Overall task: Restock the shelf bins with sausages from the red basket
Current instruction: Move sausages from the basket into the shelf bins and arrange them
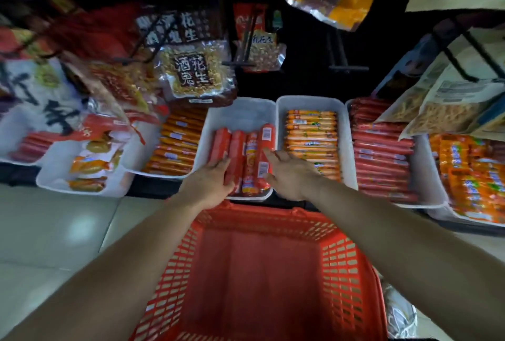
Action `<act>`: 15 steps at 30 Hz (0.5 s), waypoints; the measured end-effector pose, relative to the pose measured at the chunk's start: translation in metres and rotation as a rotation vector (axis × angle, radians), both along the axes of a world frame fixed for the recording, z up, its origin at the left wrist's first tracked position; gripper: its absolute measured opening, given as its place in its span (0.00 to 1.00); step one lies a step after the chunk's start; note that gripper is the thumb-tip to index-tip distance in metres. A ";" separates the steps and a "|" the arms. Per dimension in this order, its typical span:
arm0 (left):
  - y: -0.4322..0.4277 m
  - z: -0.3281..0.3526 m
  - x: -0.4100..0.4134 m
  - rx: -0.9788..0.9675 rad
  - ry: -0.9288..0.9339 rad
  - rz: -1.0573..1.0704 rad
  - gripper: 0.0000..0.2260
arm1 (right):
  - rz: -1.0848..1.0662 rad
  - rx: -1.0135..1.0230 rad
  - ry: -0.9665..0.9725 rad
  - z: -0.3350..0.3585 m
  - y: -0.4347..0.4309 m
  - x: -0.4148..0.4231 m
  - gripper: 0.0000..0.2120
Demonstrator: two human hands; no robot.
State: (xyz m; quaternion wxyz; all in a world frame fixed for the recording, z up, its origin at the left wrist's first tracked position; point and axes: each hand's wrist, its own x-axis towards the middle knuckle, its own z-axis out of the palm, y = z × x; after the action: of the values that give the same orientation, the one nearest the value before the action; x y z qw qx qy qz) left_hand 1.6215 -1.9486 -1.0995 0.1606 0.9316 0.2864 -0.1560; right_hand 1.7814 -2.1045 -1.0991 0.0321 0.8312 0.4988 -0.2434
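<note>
Several thick red sausages (246, 157) lie lengthwise in the middle white bin (240, 114), filling its near half. My left hand (210, 182) lies on the left sausages with its fingers straight. My right hand (289, 174) hovers at the bin's right side, fingers spread and loose, its fingertips touching the rightmost sausage. The red basket (262, 272) sits on the floor right below my forearms; its inside shows no sausages.
White bins (341, 127) of orange and red sausages flank the middle bin on both sides. Snack bags hang on hooks (191, 70) just above the bins. Pale tiled floor (54, 231) lies to the left of the basket.
</note>
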 end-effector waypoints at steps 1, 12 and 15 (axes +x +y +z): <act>0.002 -0.008 -0.002 0.020 -0.006 -0.031 0.33 | -0.072 0.026 0.027 -0.009 0.006 -0.006 0.34; 0.030 -0.059 0.028 0.192 -0.081 -0.314 0.33 | -0.229 0.184 -0.061 -0.058 0.028 -0.013 0.36; 0.034 -0.068 0.026 0.181 -0.078 -0.341 0.32 | -0.203 0.170 -0.108 -0.057 0.026 -0.012 0.36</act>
State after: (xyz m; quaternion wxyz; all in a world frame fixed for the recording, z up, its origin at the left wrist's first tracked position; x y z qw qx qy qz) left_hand 1.6477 -1.9146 -1.1675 0.0583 0.9826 0.1308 -0.1185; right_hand 1.7689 -2.0785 -1.1561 -0.0363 0.8890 0.4286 -0.1572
